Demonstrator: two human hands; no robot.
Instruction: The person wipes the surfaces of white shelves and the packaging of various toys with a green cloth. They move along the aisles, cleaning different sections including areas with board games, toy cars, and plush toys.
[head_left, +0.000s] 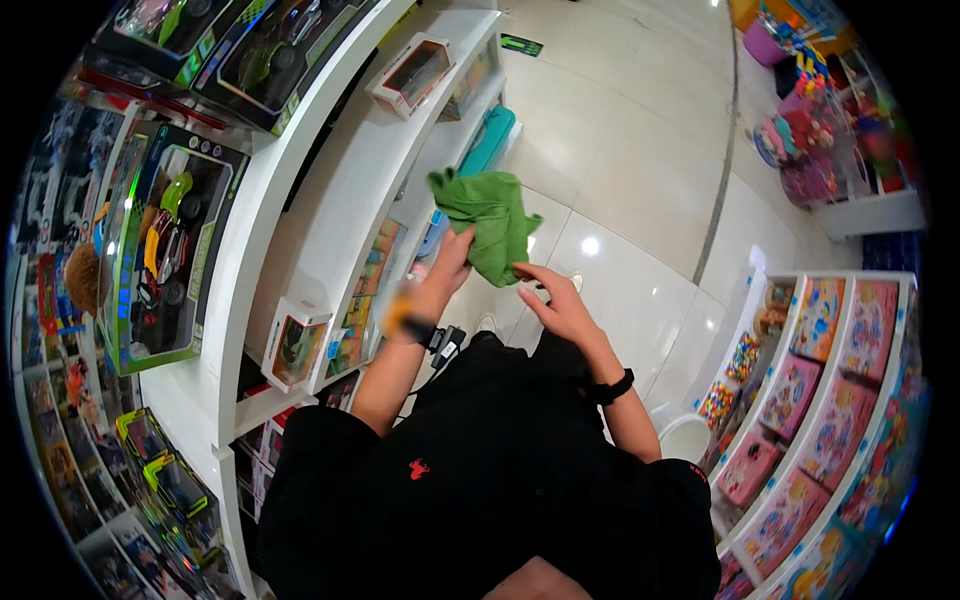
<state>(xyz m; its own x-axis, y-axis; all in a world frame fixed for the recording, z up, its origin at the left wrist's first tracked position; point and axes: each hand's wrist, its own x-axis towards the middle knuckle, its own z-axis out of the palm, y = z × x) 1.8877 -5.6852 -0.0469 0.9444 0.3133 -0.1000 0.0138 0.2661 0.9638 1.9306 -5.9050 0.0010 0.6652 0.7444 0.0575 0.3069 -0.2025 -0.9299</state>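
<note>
A crumpled green cloth (487, 217) hangs in front of me above the tiled floor. My left hand (450, 266) grips its lower left side, with part of the fingers hidden by the folds. At the cloth's lower right corner is my right hand (561, 304), its fingertips at the edge and the thumb spread away; whether it pinches the fabric is unclear. Beside my left hand runs a white shelf unit (330, 172). On its upper board stand a white windowed toy box (412, 75) and a similar white box (296, 345).
Large boxed toy cars (176, 247) stand on the higher shelf at left. A teal case (487, 139) juts from a lower shelf. At right are shelves of pink toy boxes (840, 427), a white bucket (682, 435) and colourful toys (806, 142). A floor arrow sign (521, 45) lies ahead.
</note>
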